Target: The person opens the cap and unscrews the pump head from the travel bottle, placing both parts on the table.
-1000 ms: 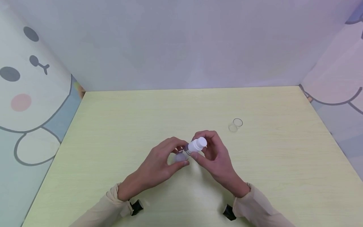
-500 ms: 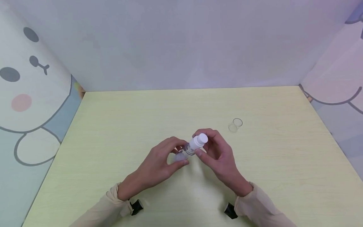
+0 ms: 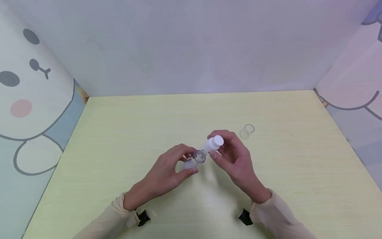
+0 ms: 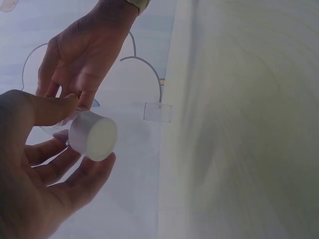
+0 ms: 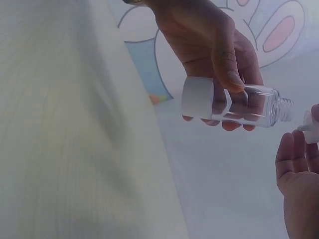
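Observation:
My left hand (image 3: 167, 171) grips a small clear bottle (image 3: 199, 157) between thumb and fingers, tilted with its neck up and to the right. The right wrist view shows the bare threaded neck and a white base (image 5: 197, 97) at the other end; that base also faces the camera in the left wrist view. My right hand (image 3: 235, 162) pinches a white bottle top (image 3: 216, 142), held just off the neck and apart from it. In the right wrist view this top is partly cut off at the edge.
A clear cylindrical cap (image 3: 247, 131) stands on the pale wooden table (image 3: 134, 126) beyond my right hand. A plain wall (image 3: 197, 49) rises at the table's back edge. Side panels (image 3: 35, 142) with cartoon prints flank it.
The white top has come off the bottle's neck. My right hand has moved up and to the right with it, baring the neck. My left hand has stayed in place with the bottle.

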Available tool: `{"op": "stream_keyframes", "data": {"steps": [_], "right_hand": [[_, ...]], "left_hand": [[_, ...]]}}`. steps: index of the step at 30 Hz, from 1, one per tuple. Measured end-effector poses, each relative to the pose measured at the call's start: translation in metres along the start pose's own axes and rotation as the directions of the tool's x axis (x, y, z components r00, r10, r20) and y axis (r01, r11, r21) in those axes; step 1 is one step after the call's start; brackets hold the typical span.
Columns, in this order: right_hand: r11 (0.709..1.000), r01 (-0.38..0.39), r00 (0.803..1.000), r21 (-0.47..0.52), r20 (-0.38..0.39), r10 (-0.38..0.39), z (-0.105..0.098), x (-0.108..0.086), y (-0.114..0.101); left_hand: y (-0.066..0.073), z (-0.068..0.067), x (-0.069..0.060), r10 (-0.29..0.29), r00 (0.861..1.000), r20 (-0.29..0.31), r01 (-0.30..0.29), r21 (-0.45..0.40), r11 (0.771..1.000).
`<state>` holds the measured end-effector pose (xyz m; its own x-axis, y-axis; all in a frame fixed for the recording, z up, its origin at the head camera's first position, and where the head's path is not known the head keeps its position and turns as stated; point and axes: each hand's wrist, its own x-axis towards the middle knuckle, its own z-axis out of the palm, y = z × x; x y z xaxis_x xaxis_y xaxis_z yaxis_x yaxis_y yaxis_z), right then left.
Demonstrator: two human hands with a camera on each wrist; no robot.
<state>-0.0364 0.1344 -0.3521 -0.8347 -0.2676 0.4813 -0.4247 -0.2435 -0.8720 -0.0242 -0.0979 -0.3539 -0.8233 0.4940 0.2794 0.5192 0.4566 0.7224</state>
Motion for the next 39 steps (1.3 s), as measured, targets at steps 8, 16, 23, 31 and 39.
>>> {"op": "stream_keyframes", "data": {"steps": [8,16,23,31,39], "right_hand": [[0.904,0.098,0.995,-0.416,0.057,-0.082,-0.013,0.01,0.002],[0.619,0.196,0.978,-0.76,0.202,-0.062,-0.023,0.017,0.012],[0.416,0.251,0.951,-0.874,0.303,0.063,-0.031,0.022,0.022],[0.238,0.283,0.904,-0.929,0.342,0.258,-0.034,0.029,0.034],[0.171,0.333,0.875,-0.927,0.371,0.31,-0.036,0.03,0.044]], "left_hand": [[0.0,-0.004,-0.001,0.0,1.0,-0.014,0.001,0.013,1.0],[-0.001,-0.006,-0.001,0.013,1.0,-0.022,-0.013,0.009,1.0],[-0.001,-0.007,0.0,0.005,1.0,-0.025,-0.005,0.01,1.0],[-0.002,-0.007,0.0,0.012,0.999,-0.03,-0.011,0.017,1.0],[-0.003,-0.008,0.001,0.023,0.999,-0.038,-0.023,0.013,1.0]]}}
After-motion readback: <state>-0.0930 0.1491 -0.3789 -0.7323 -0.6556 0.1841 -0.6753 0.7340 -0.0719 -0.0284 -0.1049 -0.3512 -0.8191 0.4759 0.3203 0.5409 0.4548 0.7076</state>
